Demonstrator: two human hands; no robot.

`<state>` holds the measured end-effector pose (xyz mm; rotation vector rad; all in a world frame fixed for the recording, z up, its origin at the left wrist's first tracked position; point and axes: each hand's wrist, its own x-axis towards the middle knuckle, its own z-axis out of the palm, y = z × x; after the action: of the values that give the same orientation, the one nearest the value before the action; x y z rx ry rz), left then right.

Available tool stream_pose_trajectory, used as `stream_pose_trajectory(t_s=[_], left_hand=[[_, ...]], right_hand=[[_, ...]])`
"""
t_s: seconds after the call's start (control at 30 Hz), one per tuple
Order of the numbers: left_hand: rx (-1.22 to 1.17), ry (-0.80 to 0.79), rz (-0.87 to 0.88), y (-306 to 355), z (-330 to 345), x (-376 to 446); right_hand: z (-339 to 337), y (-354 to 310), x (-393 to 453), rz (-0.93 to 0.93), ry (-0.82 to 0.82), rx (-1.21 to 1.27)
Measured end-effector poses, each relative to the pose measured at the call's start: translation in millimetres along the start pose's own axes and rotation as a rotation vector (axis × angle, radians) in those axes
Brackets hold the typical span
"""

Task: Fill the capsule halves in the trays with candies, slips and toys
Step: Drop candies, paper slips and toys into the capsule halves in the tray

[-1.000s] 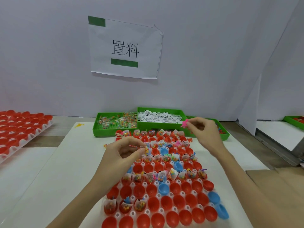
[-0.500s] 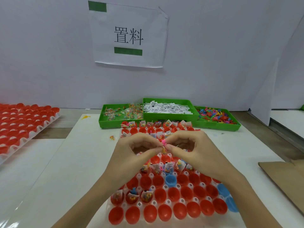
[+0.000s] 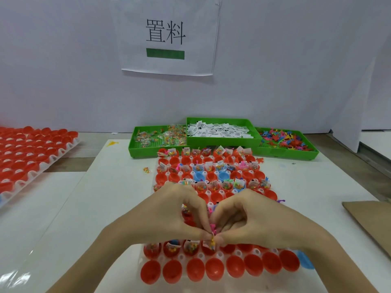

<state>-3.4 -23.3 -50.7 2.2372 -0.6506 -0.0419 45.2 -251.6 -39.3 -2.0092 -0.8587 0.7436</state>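
A white tray (image 3: pixel 220 255) of red and a few blue capsule halves lies in front of me; many far halves hold candy packets, slips and toys, while the nearest row (image 3: pixel 213 269) is bare. My left hand (image 3: pixel 169 216) and right hand (image 3: pixel 256 220) meet fingertip to fingertip over the tray's near part. Between them they pinch small plastic toys (image 3: pixel 212 240), pink and yellow, just above a red half with a slip in it. Three green bins stand behind: candies (image 3: pixel 160 137), slips (image 3: pixel 220 131), toys (image 3: pixel 283 140).
A second tray of red capsule halves (image 3: pixel 31 153) lies at the far left. A brown cardboard sheet (image 3: pixel 372 218) sits at the right edge. A loose candy packet (image 3: pixel 146 170) lies on the white table left of the tray. A paper sign (image 3: pixel 167 37) hangs on the wall.
My right hand came back from the toy bin with a pink toy and joined my left hand. Both hands then dropped toward the tray's near rows.
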Motion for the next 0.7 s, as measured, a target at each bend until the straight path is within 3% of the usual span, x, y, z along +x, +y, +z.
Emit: stream_pose_trajectory(t_s=[0.47,0.57,0.7], left_hand=[[0.201,-0.113,-0.125,3,4,-1],[0.246,-0.144,-0.243,0,3,1],[0.211,-0.145,-0.269,4,1,0]], right_hand=[[23,-8,1,-0.011,0.094,-0.315],[25,-7,2,-0.013,0.122,-0.319],[17,-8,-1,0.004,0.091,-0.264]])
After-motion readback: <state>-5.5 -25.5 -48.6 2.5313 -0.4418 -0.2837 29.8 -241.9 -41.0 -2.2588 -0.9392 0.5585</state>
